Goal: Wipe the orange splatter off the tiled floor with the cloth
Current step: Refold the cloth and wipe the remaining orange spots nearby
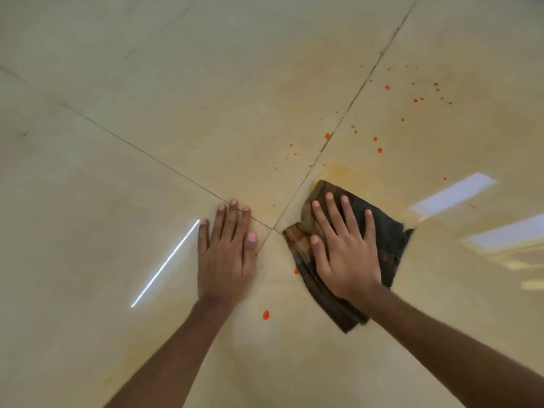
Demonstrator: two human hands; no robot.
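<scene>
A dark, folded cloth [382, 231] lies flat on the beige tiled floor [147, 113], just right of where the grout lines cross. My right hand [341, 245] presses down on it with fingers spread. My left hand [228, 251] rests flat on the bare tile to the left, fingers together, holding nothing. Orange splatter dots [379, 150] are scattered beyond the cloth toward the upper right. A bigger orange drop [265, 314] sits between my forearms, and another orange drop [296, 271] touches the cloth's left edge. A faint yellowish smear [338, 171] shows just ahead of the cloth.
Dark grout lines [338, 125] cross near my hands. Bright reflections of ceiling lights [453, 192] gleam on the glossy tile at right, and a thin white streak [164, 263] at left.
</scene>
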